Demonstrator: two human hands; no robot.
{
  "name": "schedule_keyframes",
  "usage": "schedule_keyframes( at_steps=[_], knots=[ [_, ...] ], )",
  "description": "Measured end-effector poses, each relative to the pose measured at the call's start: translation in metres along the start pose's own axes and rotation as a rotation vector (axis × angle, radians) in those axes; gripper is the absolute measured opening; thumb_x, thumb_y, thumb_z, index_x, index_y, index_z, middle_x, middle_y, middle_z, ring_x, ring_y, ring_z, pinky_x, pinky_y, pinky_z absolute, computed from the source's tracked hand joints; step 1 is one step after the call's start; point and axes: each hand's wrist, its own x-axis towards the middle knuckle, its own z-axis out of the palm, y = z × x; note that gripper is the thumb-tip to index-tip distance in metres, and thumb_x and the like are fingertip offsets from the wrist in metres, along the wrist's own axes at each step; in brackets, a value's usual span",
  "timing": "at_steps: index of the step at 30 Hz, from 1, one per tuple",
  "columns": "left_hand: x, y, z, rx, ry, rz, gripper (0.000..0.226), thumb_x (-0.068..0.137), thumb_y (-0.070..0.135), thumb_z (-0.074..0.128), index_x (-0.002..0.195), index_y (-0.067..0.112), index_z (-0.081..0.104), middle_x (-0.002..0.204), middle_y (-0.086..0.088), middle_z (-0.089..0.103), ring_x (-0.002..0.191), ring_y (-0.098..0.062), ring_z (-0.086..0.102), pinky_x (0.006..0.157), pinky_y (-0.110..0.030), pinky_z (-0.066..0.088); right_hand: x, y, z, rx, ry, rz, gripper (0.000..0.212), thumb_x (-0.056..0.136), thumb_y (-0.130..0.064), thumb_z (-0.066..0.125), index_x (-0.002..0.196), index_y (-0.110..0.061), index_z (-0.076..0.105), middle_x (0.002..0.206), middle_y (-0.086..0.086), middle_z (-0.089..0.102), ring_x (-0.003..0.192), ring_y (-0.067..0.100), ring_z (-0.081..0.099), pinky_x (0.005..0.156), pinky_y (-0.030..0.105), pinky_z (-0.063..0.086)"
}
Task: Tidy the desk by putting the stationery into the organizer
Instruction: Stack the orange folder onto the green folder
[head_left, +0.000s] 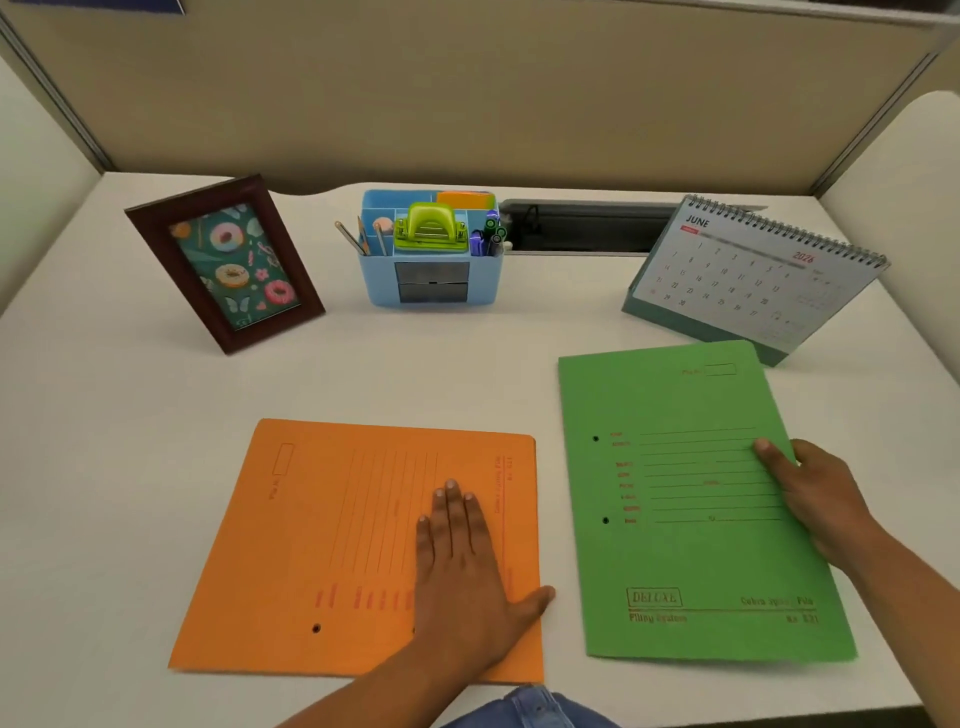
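Note:
A blue desk organizer (382, 283) stands at the back middle of the white desk. It holds pencils (358, 239), a green hole punch (431, 228), markers (493, 236) and orange sticky notes (465, 199). An orange file folder (322, 540) lies flat in front of me. My left hand (462, 566) rests flat on its right part, fingers straight. A green file folder (675, 509) lies to the right. My right hand (815, 499) grips its right edge, thumb on top.
A dark wooden photo frame (223, 262) leans at the back left. A spiral desk calendar (753, 275) stands at the back right, just behind the green folder. A dark cable slot (587, 226) runs along the desk's back edge. Beige partition walls enclose the desk.

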Motion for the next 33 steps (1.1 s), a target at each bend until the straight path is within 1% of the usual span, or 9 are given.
schedule_keyframes(
  at_steps=[5, 13, 17, 20, 25, 27, 29, 31, 33],
  knots=[
    [0.000, 0.009, 0.003, -0.014, 0.018, -0.043, 0.119, 0.064, 0.082, 0.047, 0.143, -0.006, 0.038, 0.153, -0.027, 0.030, 0.141, -0.038, 0.027, 0.109, -0.051, 0.016, 0.034, 0.008, 0.009, -0.060, -0.006, 0.015, 0.038, 0.086, -0.033, 0.071, 0.115, -0.011, 0.060, 0.100, 0.012, 0.069, 0.081, 0.029, 0.068, 0.078, 0.042, 0.055],
    [-0.004, 0.007, 0.007, 0.017, 0.027, -0.055, 0.115, 0.057, 0.074, 0.052, 0.140, -0.006, 0.044, 0.150, -0.025, 0.035, 0.140, -0.035, 0.027, 0.112, -0.046, 0.007, 0.052, 0.008, 0.021, -0.271, -0.012, -0.059, 0.034, 0.082, -0.024, 0.075, 0.114, -0.013, 0.067, 0.103, 0.006, 0.068, 0.090, 0.025, 0.062, 0.084, 0.034, 0.047],
    [-0.011, 0.005, 0.006, 0.003, 0.020, -0.049, 0.114, 0.056, 0.070, 0.055, 0.142, -0.003, 0.038, 0.150, -0.023, 0.037, 0.140, -0.034, 0.027, 0.113, -0.043, 0.005, 0.053, 0.006, 0.025, -0.421, -0.041, -0.155, 0.051, 0.081, -0.025, 0.076, 0.129, -0.015, 0.061, 0.108, 0.010, 0.066, 0.099, 0.028, 0.061, 0.084, 0.033, 0.044],
    [-0.017, 0.003, 0.002, -0.020, 0.040, -0.053, 0.113, 0.054, 0.066, 0.055, 0.143, -0.002, 0.036, 0.150, -0.021, 0.039, 0.140, -0.031, 0.027, 0.112, -0.041, 0.008, 0.052, 0.005, 0.030, -0.478, -0.041, -0.154, 0.061, 0.081, -0.027, 0.076, 0.136, -0.014, 0.053, 0.120, 0.015, 0.064, 0.108, 0.031, 0.060, 0.091, 0.038, 0.045],
    [-0.034, -0.008, -0.006, -0.184, 0.089, -0.104, 0.119, 0.060, 0.075, 0.053, 0.150, 0.004, 0.024, 0.155, -0.013, 0.031, 0.144, -0.025, 0.019, 0.112, -0.040, 0.017, 0.032, -0.012, 0.049, -0.407, 0.056, -0.292, 0.048, 0.084, -0.025, 0.072, 0.128, -0.013, 0.057, 0.119, 0.009, 0.062, 0.095, 0.023, 0.058, 0.084, 0.034, 0.045],
    [-0.044, -0.013, -0.018, -0.392, 0.216, -0.190, 0.113, 0.067, 0.071, 0.057, 0.154, 0.013, 0.012, 0.158, 0.003, 0.018, 0.147, -0.014, 0.009, 0.118, -0.033, 0.013, 0.016, -0.024, 0.068, -0.365, 0.000, -0.390, 0.043, 0.084, -0.025, 0.072, 0.125, -0.017, 0.059, 0.117, 0.003, 0.061, 0.088, 0.017, 0.059, 0.081, 0.031, 0.045],
    [-0.056, -0.018, -0.038, -0.652, 0.255, -0.383, 0.105, 0.077, 0.056, 0.070, 0.154, 0.020, 0.010, 0.155, 0.011, 0.017, 0.147, -0.013, 0.010, 0.119, -0.035, 0.014, -0.003, -0.040, 0.093, -0.323, -0.096, -0.492, 0.039, 0.085, -0.024, 0.071, 0.122, -0.019, 0.060, 0.115, -0.003, 0.060, 0.090, 0.012, 0.059, 0.080, 0.028, 0.045],
    [-0.068, -0.030, -0.051, -0.853, 0.280, -0.660, 0.092, 0.082, 0.040, 0.074, 0.154, 0.020, 0.019, 0.157, 0.004, 0.023, 0.145, -0.020, 0.021, 0.117, -0.041, 0.024, -0.023, -0.056, 0.122, -0.305, -0.216, -0.593, 0.036, 0.086, -0.024, 0.070, 0.121, -0.021, 0.060, 0.115, -0.006, 0.059, 0.095, 0.007, 0.058, 0.082, 0.026, 0.046],
    [-0.078, -0.043, -0.059, -0.982, 0.295, -0.892, 0.082, 0.086, 0.034, 0.071, 0.152, 0.016, 0.026, 0.156, -0.003, 0.028, 0.141, -0.024, 0.029, 0.114, -0.045, 0.029, -0.041, -0.068, 0.152, -0.336, -0.352, -0.679, 0.036, 0.088, -0.027, 0.068, 0.123, -0.022, 0.060, 0.119, -0.008, 0.058, 0.101, 0.006, 0.056, 0.089, 0.026, 0.046]
  ],
)
